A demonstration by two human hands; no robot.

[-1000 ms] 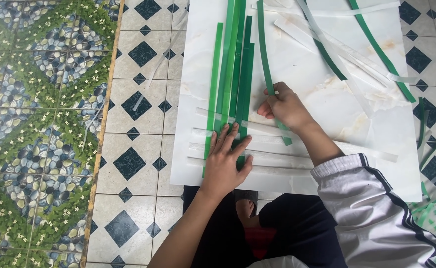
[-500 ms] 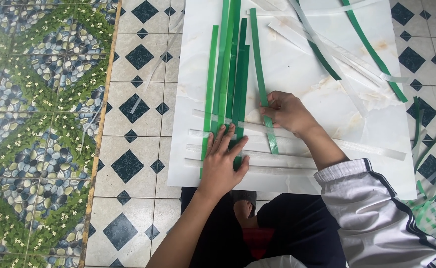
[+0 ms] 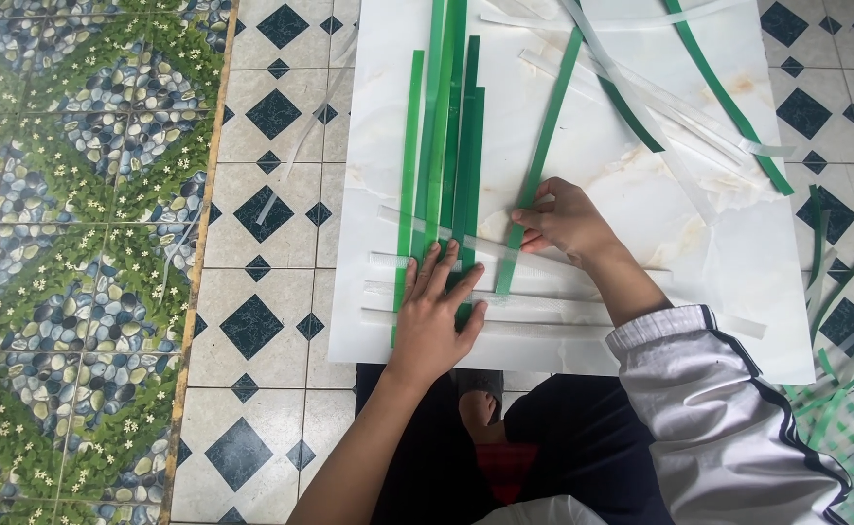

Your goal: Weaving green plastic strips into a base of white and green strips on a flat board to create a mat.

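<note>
Packages: none near either hand.
Labels, signs: none seen, as far as this view shows.
Screens: none around the hands.

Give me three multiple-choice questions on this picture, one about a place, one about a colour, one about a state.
1. Where does the left hand rest?
A. on the woven strips
B. on the floor tiles
C. on the sleeve

2. What colour is the strip at the right hand?
A. red
B. green
C. black

3. How is the left hand posed?
A. fist
B. palm up
C. flat, fingers spread

Answers: 1 A, it presses the crossed strips on the white board. 2 B, the slanted strip is green. 3 C, its fingers lie spread and flat.
</note>
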